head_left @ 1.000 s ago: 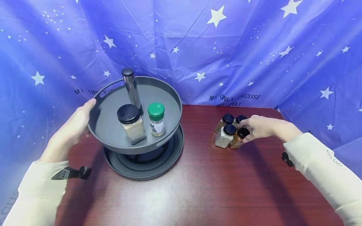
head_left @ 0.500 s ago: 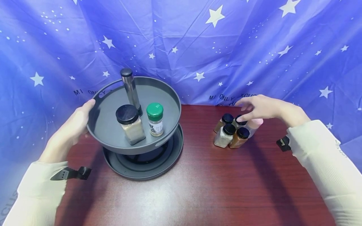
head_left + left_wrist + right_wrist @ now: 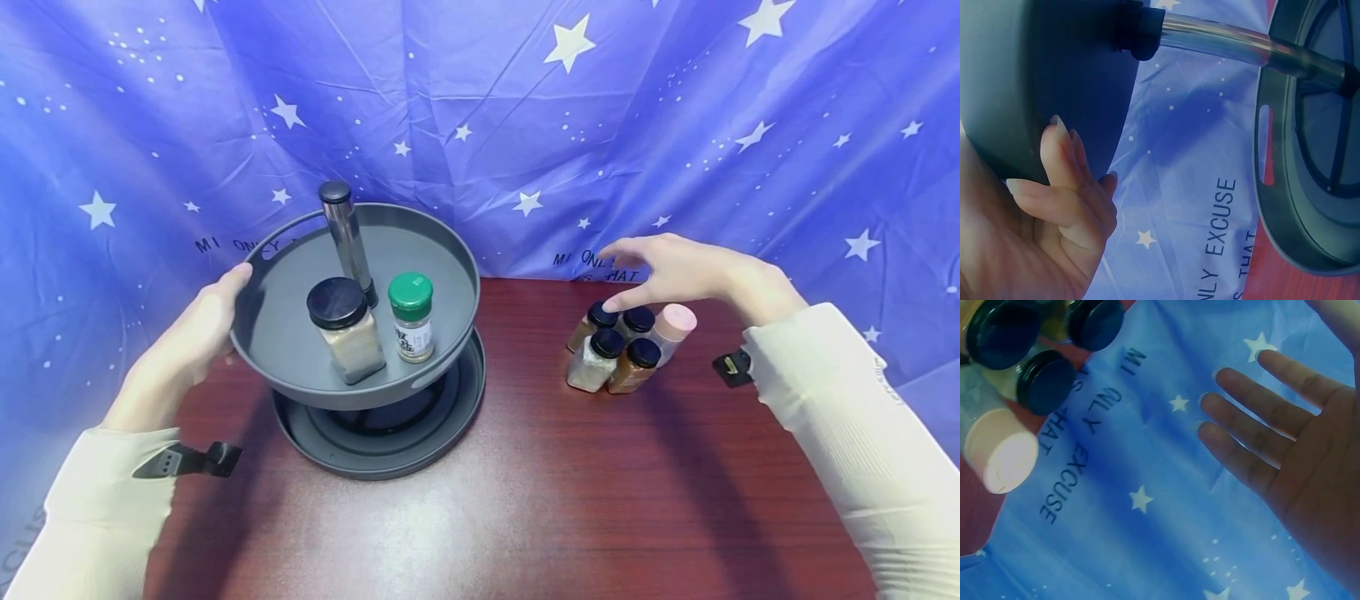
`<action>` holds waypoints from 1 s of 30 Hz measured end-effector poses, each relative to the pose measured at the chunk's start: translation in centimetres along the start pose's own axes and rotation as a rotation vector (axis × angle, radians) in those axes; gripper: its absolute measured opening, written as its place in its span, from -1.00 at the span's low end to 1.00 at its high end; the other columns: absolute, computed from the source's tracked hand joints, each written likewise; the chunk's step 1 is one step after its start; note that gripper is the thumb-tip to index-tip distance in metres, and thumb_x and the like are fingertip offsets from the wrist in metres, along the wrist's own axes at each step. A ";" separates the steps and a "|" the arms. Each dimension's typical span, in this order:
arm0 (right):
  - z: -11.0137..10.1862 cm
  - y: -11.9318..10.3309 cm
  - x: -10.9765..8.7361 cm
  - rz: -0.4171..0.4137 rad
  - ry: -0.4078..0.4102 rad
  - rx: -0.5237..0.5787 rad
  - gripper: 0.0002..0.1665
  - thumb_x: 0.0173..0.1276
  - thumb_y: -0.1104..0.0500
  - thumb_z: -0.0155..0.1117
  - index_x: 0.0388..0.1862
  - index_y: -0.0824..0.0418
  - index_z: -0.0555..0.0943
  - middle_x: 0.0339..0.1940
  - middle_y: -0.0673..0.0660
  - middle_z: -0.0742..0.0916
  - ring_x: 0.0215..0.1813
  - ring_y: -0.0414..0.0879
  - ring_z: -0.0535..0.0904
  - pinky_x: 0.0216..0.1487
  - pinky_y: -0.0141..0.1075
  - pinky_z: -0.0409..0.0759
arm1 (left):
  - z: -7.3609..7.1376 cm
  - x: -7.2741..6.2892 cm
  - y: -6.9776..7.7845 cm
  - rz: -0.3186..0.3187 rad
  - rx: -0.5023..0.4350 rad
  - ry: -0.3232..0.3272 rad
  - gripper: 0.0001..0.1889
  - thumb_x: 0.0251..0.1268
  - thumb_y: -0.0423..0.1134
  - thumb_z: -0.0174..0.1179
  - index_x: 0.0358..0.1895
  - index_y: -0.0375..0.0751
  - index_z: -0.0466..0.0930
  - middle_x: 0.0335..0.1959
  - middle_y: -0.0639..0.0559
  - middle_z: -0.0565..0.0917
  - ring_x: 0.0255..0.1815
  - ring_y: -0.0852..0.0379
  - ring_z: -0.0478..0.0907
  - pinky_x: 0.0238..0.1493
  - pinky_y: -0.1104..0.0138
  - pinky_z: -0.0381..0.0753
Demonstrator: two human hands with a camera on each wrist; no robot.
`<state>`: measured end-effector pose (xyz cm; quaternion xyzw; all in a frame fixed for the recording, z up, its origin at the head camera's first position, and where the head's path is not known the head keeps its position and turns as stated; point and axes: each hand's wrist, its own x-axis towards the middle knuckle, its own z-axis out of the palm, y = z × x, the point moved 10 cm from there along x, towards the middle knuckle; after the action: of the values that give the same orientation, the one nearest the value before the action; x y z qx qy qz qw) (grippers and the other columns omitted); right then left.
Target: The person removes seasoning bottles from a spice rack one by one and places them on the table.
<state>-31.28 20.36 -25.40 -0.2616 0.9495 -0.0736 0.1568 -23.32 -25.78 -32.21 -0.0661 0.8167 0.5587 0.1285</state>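
Observation:
My left hand [image 3: 183, 342] grips the rim of the upper tray [image 3: 281, 321] of a grey two-tier rotating rack. In the left wrist view its fingers [image 3: 1060, 156] bend against the tray's underside. That tray carries a large black-lidded jar [image 3: 352, 342] of pale powder and a green-capped spice shaker [image 3: 415, 333]. At the right, my right hand [image 3: 671, 271] is held above a cluster of spice jars, fingers spread, nothing in it. Below it stand a white-filled jar [image 3: 590, 371], an orange-brown jar [image 3: 628, 379], two more black-lidded jars [image 3: 581, 335] and a pink-capped bottle [image 3: 675, 325].
The rack's lower tray [image 3: 390, 467] rests on the dark red table [image 3: 562, 483]. A metal post [image 3: 347, 237] with a black top rises through the upper tray. A blue star-printed cloth [image 3: 450, 100] hangs behind the table.
My right hand has lifted off the jar cluster and moved up and left, uncovering the pink-capped bottle. My left hand and the rack have stayed in place.

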 end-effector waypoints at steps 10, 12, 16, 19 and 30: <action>-0.7 -3.1 0.2 -0.040 -0.024 -0.001 0.07 0.14 -0.20 0.49 0.48 0.23 0.23 0.31 0.33 0.56 0.37 0.21 0.45 0.34 0.14 0.38 | 0.0 0.1 0.0 0.002 -0.009 -0.007 -0.38 0.54 0.28 -0.57 -0.40 0.10 0.46 -0.77 0.18 0.54 -0.83 0.23 0.29 -0.72 0.24 0.32; -1.0 -3.8 0.4 -0.046 -0.023 0.000 0.10 0.14 -0.21 0.49 0.50 0.21 0.20 0.34 0.32 0.54 0.40 0.20 0.43 0.37 0.15 0.34 | -0.1 0.1 -0.1 -0.001 -0.013 -0.008 -0.37 0.54 0.28 -0.56 -0.43 0.11 0.46 -0.78 0.19 0.52 -0.83 0.23 0.27 -0.72 0.23 0.31; -1.4 -5.4 0.8 -0.063 -0.023 -0.018 0.16 0.11 -0.25 0.49 0.53 0.16 0.14 0.39 0.29 0.51 0.45 0.17 0.38 0.42 0.12 0.29 | -0.2 0.0 -0.1 0.003 -0.006 -0.002 -0.37 0.54 0.29 -0.56 -0.46 0.11 0.45 -0.80 0.19 0.49 -0.84 0.24 0.24 -0.73 0.22 0.30; -1.7 -6.7 1.0 -0.080 -0.021 -0.037 0.21 0.09 -0.30 0.49 0.55 0.13 0.11 0.40 0.25 0.49 0.47 0.14 0.35 0.45 0.08 0.26 | -0.1 0.0 0.0 0.007 0.002 -0.001 -0.37 0.54 0.29 -0.56 -0.47 0.10 0.45 -0.81 0.19 0.47 -0.84 0.24 0.23 -0.73 0.22 0.30; -2.2 -10.7 1.7 -0.132 -0.046 -0.111 0.29 0.07 -0.44 0.40 0.59 0.05 0.03 0.58 0.11 0.28 0.60 0.10 0.12 0.55 0.06 0.11 | -0.2 0.1 0.0 -0.001 0.015 0.005 -0.38 0.53 0.30 -0.55 -0.40 0.08 0.45 -0.82 0.19 0.48 -0.85 0.24 0.24 -0.72 0.25 0.32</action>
<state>-28.30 10.51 -21.39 -0.3336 0.9289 -0.0250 0.1587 -23.42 -25.97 -32.16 -0.0670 0.8212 0.5522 0.1272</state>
